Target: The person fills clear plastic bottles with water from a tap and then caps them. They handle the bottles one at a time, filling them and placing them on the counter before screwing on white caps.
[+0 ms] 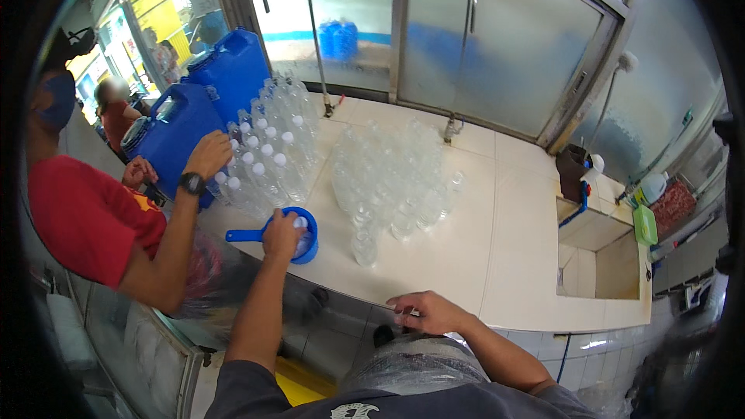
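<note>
My left hand (282, 236) reaches over the rim of a blue plastic dipper (314, 231), its fingers down beside the white bottle caps (301, 223) in it. Whether a cap is pinched there is hidden. By the counter's front edge, my right hand (429, 312) hovers before my body with its fingers curled; a small pale spot shows near them, too unclear to name. To the left stand clear plastic bottles (261, 185), the front ones wearing white caps. A second cluster of clear bottles (389, 171) stands mid-counter, with no caps visible.
A co-worker in a red shirt (99, 215) stands at left, one hand (210, 154) over the capped bottles. Blue water jugs (227, 64) stand behind. Metal gooseneck taps (317, 41) rise at the back of the tiled counter (442, 267). A sink basin (617, 262) is at right.
</note>
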A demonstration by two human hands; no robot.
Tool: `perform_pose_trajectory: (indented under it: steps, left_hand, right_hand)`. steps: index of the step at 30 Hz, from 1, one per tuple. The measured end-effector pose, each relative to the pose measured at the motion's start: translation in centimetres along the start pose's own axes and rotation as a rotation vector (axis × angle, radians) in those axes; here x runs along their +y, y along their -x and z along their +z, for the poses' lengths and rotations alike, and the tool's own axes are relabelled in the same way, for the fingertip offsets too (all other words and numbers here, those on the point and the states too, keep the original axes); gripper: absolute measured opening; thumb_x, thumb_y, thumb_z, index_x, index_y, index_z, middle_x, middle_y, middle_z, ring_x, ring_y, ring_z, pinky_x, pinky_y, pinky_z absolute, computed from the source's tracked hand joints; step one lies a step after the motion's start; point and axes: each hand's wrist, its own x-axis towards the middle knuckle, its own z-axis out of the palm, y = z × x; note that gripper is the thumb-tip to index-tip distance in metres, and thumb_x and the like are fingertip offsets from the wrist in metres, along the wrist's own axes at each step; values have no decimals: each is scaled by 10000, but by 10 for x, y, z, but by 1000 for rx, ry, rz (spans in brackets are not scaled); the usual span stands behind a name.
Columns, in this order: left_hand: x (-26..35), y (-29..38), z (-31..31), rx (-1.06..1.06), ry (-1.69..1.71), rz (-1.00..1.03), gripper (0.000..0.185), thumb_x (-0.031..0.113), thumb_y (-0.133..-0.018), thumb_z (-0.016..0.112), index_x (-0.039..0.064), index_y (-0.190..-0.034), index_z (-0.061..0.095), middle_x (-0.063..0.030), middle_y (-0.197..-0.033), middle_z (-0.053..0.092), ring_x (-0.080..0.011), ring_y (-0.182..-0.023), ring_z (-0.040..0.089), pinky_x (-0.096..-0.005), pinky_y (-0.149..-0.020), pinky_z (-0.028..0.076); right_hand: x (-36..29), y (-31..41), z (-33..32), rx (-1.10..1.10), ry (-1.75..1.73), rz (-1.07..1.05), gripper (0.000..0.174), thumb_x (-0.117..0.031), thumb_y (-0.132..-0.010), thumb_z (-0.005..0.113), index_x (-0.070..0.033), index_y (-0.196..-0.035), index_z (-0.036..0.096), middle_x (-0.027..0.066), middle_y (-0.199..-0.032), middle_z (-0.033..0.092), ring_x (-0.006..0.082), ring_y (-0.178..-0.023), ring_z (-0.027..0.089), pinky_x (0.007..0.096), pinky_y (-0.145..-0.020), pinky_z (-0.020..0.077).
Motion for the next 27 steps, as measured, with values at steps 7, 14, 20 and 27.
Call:
perform_pose_trajectory:
  steps: [7, 14, 20, 27]
  left_hand:
    - [23, 33, -30, 487, 479, 44, 389, 169, -858, 836, 68, -1217, 726, -150, -1118, 612, -370, -1025, 638, -468, -867, 547]
    - [162, 147, -6, 128, 790, 411, 436, 164, -841, 856, 86, -1240, 700, -132, -1106, 612, -314, -970, 668, -405, -829, 564]
    - [220, 136, 84, -119, 748, 425, 434, 285, -840, 865, 123, -1210, 707, -99, -1142, 622, -336, -1019, 675, -453, -841, 570]
    - [248, 99, 133, -123, 575, 294, 575, 403, -839, 851, 138, -1314, 666, -96, -1220, 618, -346, -1109, 671, -467, -891, 571]
  right_hand:
    - [11, 29, -22, 226, -91, 275, 346, -164, -1026, 690, -26, -1341, 660, 97, -993, 759, 191, -939, 721, 349, -879, 581]
    - [18, 13, -15, 497, -727, 116, 363, -217, -1043, 686, -7, -1338, 659, 74, -971, 724, 139, -855, 686, 314, -751, 582]
    - [89, 1, -23, 530, -454, 534, 336, -206, -1025, 703, -7, -1291, 659, 96, -915, 728, 161, -738, 694, 309, -624, 575]
    - [124, -5, -94, 746, 276, 251, 418, -132, -871, 809, -32, -1259, 690, 183, -1018, 700, 302, -895, 722, 381, -765, 607]
